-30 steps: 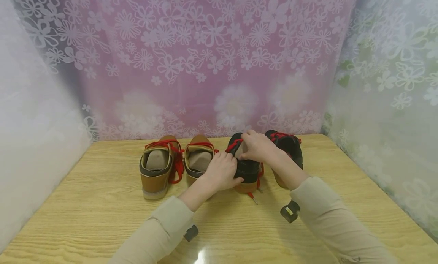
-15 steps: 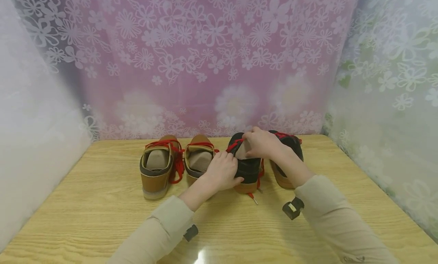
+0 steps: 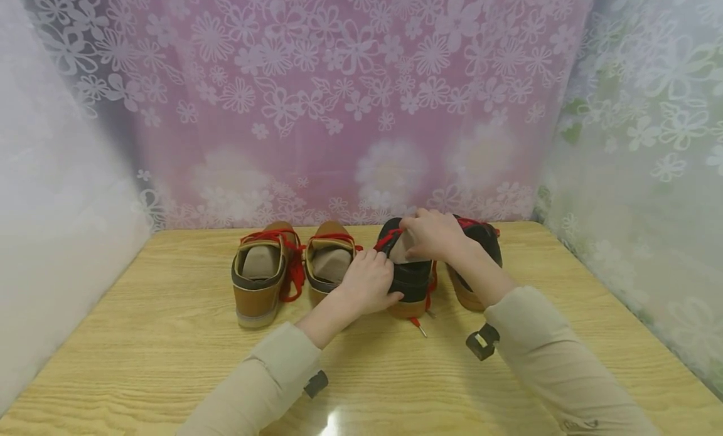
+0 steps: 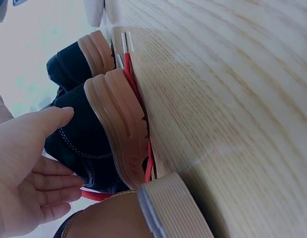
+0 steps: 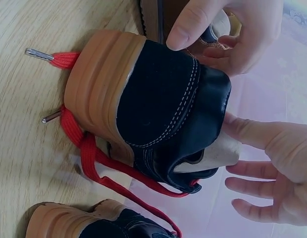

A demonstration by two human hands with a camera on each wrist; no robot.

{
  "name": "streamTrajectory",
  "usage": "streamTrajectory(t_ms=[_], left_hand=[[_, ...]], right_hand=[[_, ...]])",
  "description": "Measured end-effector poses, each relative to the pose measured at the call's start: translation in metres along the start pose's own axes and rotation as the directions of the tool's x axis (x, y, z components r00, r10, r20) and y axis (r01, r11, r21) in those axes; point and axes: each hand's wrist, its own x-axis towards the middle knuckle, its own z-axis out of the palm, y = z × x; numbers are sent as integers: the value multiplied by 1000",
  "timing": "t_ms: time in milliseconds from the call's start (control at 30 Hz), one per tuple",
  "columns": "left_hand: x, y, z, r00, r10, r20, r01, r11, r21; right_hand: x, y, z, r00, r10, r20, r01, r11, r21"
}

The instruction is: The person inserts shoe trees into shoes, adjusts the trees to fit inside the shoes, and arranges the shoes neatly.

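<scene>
A black shoe (image 3: 409,290) with a tan sole and red laces stands third from the left, heel towards me. My left hand (image 3: 367,282) holds it at the heel, thumb on the back; in the left wrist view the thumb presses the dark heel panel (image 4: 86,124) and the fingers lie along the side. A beige padded insert (image 3: 401,250) sticks up out of the shoe's opening. My right hand (image 3: 435,236) pinches that insert, thumb at the collar and fingertips at its end in the right wrist view. The insert's lower part is hidden inside the shoe.
Two brown shoes (image 3: 255,304) with red laces and beige inserts stand to the left. Another black shoe (image 3: 486,248) stands at the right, partly behind my right forearm. Metal-tipped red laces (image 5: 76,129) trail onto the wooden table (image 3: 169,361). A pink flowered curtain (image 3: 339,141) hangs behind.
My right hand has shifted slightly right and more of the beige insert shows above the black shoe's opening. The left hand stays at the heel.
</scene>
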Motion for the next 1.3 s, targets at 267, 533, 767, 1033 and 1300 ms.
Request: streamTrajectory(t_ms=[267,533,767,1033,1300], left_hand=[[0,1,1,1000,6,-6,-6,1000,24],[0,2,0,1000,8,-21,-8,1000,27],[0,2,-1,999,12,-30,-11,999,32],[1,1,0,1000,12,-18,-11,999,33],[1,2,-1,1000,21,-4,-21,999,48]], right_hand=[[1,-3,4,1000,10,-11,-10,1000,-17],[2,-4,7,1000,12,-23,-13,999,-39],[3,-5,10,999,15,-30,-17,998,-62],[5,-6,12,999,14,-41,-17,996,-83],[3,-5,17,997,0,-82,-7,996,-85]])
